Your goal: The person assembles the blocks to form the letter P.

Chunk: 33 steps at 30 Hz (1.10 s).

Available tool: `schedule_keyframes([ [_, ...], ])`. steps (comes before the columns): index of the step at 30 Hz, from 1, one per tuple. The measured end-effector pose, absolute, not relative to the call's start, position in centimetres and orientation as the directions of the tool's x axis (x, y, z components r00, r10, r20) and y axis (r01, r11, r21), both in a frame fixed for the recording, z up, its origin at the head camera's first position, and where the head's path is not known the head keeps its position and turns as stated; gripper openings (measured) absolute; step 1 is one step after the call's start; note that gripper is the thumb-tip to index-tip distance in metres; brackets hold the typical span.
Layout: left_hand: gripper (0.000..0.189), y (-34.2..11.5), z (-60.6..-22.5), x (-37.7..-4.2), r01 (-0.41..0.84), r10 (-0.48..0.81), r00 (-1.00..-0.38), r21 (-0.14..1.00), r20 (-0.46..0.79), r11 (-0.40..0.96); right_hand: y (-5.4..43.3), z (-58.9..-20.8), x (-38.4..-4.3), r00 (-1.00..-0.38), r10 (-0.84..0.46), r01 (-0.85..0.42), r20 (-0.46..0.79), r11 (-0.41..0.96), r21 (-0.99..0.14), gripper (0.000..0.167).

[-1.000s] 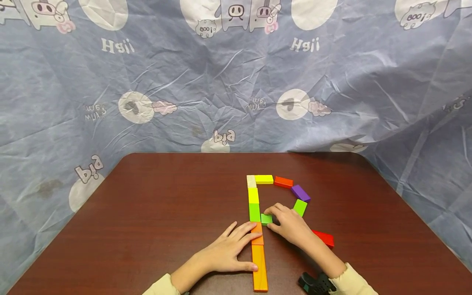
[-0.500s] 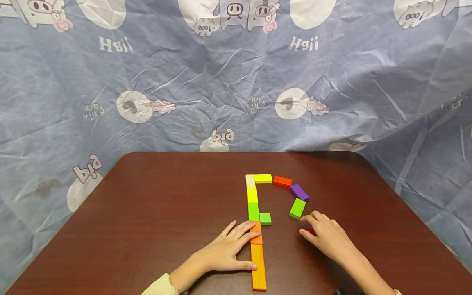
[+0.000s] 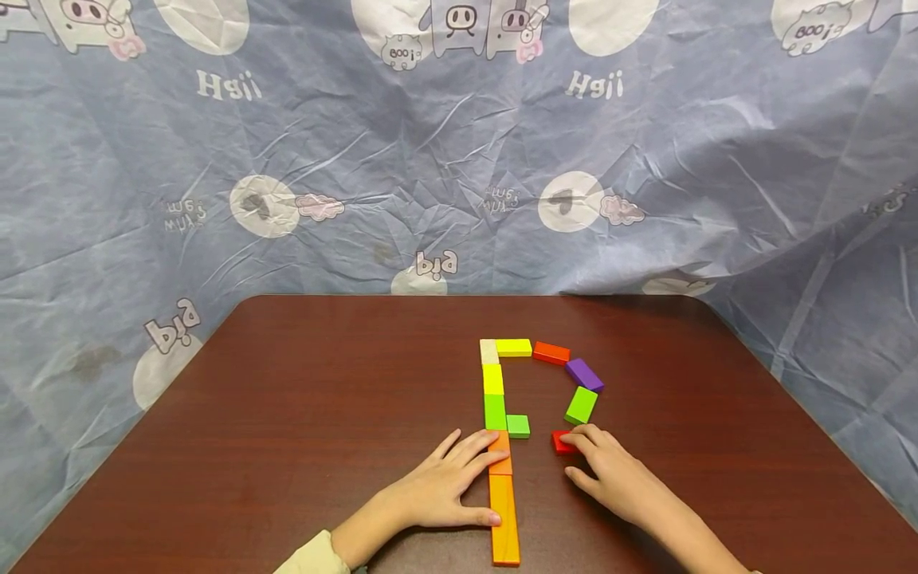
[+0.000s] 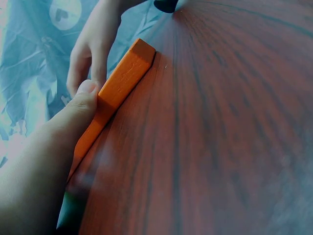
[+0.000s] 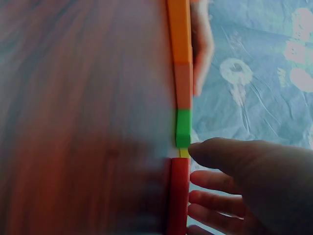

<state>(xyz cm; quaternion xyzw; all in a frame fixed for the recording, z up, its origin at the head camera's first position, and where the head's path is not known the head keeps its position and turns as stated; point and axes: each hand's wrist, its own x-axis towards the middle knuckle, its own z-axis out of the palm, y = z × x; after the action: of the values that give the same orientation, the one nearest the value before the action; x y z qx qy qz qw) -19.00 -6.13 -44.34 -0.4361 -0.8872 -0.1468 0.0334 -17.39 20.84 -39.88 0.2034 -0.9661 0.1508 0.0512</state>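
Note:
My left hand [image 3: 445, 486] lies spread beside the column of blocks. Its fingertips rest on an orange block [image 3: 503, 465], and its thumb tip is at the long orange-yellow block [image 3: 506, 542] below, also seen as an orange block [image 4: 124, 76] in the left wrist view. With its fingertips, my right hand [image 3: 620, 478] touches the top of a red block [image 3: 561, 443], partly hidden under them; the thumb sits apart from it. In the right wrist view the red block [image 5: 179, 193] runs alongside the fingertips. Left of it lies a small green block [image 3: 518, 426].
Up the column come a light green block [image 3: 495, 412], a yellow block [image 3: 492, 379] and a pale wood block [image 3: 488, 351]. A curve continues with another yellow block [image 3: 513, 348], an orange-red block [image 3: 551, 353], a purple block [image 3: 584, 374] and a tilted green block [image 3: 581, 405] on the brown table [image 3: 344, 383].
My right hand left the small green block, reached right to the red block and brought it left, below the tilted green block. My left hand has stayed in place.

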Motion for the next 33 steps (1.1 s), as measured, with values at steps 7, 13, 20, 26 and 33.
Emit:
schedule_keyframes([
  [7, 0.074, -6.1, -44.3, -19.0, 0.779, 0.762, -0.623, 0.234, 0.18, 0.582, 19.3, -40.3, -18.6, -0.9, -0.404, -0.434, 0.162, 0.857, -0.276, 0.037],
  [13, 0.074, -6.0, -44.2, -19.0, 0.776, 0.761, -0.625, 0.24, 0.171, 0.583, 18.9, -40.6, -19.0, -0.888, -0.421, -0.457, 0.186, 0.852, -0.255, 0.038],
  [20, 0.074, -6.1, -44.4, -19.0, 0.774, 0.759, -0.628, 0.239, 0.173, 0.586, 18.7, -40.6, -19.4, -0.889, -0.422, -0.457, 0.179, 0.846, -0.273, 0.038],
  [26, 0.075, -6.1, -44.2, -18.9, 0.779, 0.761, -0.623, 0.236, 0.18, 0.581, 20.7, -40.4, -20.6, -0.912, -0.309, -0.395, 0.269, 0.837, -0.379, 0.031],
  [33, 0.075, -6.1, -44.2, -18.9, 0.781, 0.764, -0.619, 0.243, 0.181, 0.575, 23.6, -41.3, -21.9, -0.948, -0.205, -0.293, 0.243, 0.859, -0.419, 0.032],
])
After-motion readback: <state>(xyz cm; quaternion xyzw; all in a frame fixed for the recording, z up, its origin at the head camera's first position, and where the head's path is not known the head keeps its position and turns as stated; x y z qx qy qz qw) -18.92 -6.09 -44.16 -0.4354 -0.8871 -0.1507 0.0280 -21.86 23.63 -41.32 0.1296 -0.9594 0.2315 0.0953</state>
